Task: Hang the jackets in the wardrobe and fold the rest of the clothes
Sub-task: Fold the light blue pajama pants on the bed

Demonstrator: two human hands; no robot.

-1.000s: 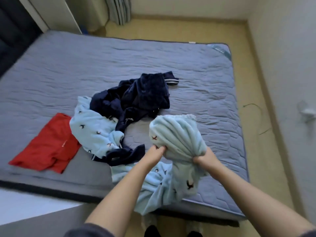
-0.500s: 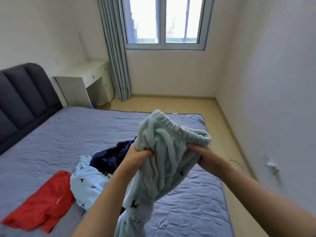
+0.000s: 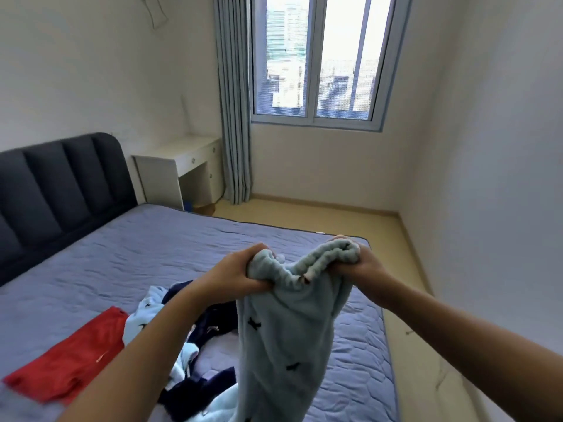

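The left hand and right hand hold the trousers raised above the bed. Each grip is closed, fingers curled round a bunched section of the elastic waistband, one at each end. Holding at the waistband lets the legs hang straight under their own weight, so the pale fleece falls free of creases and the seams can be lined up before folding. The hands are set apart, but the waistband sags in a loop between them; it is judged not yet drawn flat. The lower ends of the legs run out of view at the bottom edge, so whether they clear the bed cannot be told. On the bed below lie a red garment, spread flat at the near left, a blue top and a navy garment, tangled together beside it. These remain unsorted. The wardrobe is not in view. The next step is judged to be spreading the waistband taut, then laying the trousers on a bare part of the bed for folding.
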